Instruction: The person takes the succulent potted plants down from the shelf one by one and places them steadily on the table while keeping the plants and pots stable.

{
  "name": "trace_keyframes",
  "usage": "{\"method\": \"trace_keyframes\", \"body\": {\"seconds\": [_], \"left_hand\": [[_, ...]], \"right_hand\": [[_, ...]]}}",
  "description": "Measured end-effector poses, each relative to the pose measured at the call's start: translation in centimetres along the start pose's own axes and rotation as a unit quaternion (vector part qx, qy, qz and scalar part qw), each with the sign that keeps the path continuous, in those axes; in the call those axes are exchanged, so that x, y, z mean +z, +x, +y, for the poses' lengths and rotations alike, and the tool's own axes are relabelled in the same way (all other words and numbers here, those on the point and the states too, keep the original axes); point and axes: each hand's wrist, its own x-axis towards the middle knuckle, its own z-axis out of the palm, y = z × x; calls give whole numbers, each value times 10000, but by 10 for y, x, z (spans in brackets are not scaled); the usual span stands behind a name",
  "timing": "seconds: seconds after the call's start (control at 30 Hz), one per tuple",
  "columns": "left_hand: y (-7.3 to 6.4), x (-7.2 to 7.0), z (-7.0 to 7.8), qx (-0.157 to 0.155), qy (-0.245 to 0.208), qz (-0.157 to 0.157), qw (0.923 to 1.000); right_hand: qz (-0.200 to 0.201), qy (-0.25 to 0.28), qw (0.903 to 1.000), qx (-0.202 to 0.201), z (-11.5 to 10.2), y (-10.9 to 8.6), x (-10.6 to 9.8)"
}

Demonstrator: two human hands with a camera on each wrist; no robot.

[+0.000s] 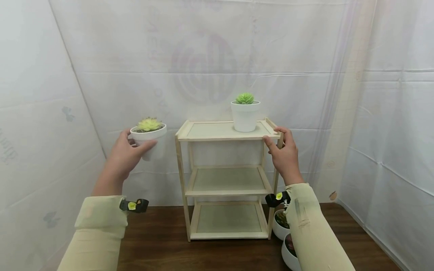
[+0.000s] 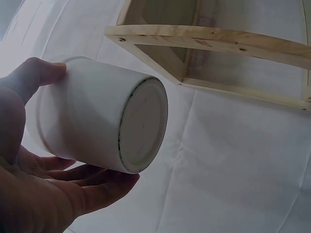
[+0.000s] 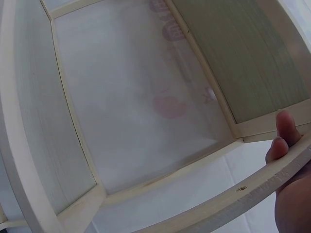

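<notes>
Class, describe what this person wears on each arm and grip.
The left sleeve and right sleeve are pale yellow-green, the right with greyish marks near the wrist. Each wrist carries a black camera with a yellow label. The left grip and right grip are gloveless.

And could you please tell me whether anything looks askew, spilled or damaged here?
The white pot in the left hand has dark marks along its bottom edge, odd against the plain white; nothing appears spilled.
</notes>
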Motion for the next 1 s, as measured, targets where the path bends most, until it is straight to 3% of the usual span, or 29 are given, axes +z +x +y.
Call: {"method": "trace_keyframes", "body": {"seconds": [0.37, 1.0], "left_hand": [[-4, 7, -18, -178, -49, 56, 9998], [-10, 26, -42, -217, -198, 254, 9992]], "right_hand": [[-16, 15, 10000, 39, -1, -1, 0], [2, -32, 10000, 92, 1, 0, -2]]}}
